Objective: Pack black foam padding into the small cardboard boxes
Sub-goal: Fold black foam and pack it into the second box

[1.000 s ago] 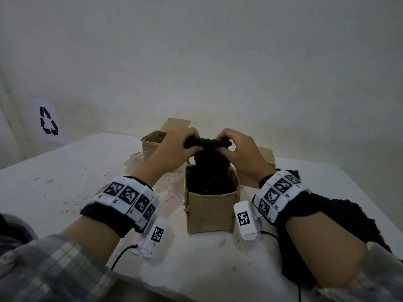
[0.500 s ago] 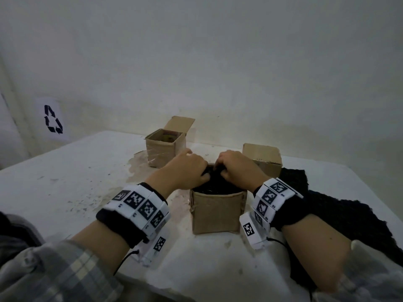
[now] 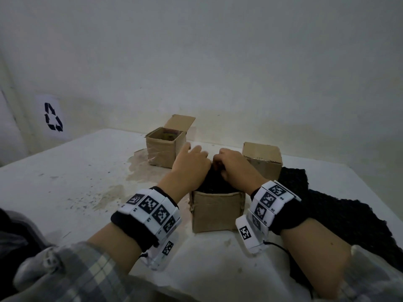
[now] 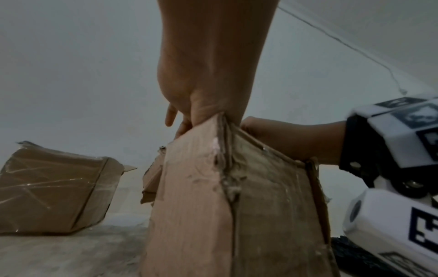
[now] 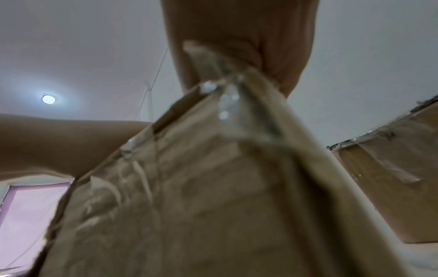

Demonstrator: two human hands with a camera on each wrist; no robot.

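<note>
A small open cardboard box (image 3: 218, 212) stands in front of me near the table's front edge, with rolled black foam padding (image 3: 214, 185) filling its top. My left hand (image 3: 192, 164) lies over the box's left rim, its fingers stretched out and pressing on the foam. My right hand (image 3: 234, 168) is over the right rim, its fingers curled down into the foam. The left wrist view shows the box's corner (image 4: 213, 196) under my left palm (image 4: 201, 75). The same box (image 5: 201, 187) fills the right wrist view, blurred, and the foam is hidden there.
An open cardboard box (image 3: 165, 149) with its flap up stands at the back left. A closed box (image 3: 263, 162) stands at the back right. A large black foam sheet (image 3: 327, 205) lies on the table's right side. The wall is close behind the table (image 3: 65, 192).
Both hands have pushed the foam roll down from above the box into it. The left hand's fingers have loosened and spread out.
</note>
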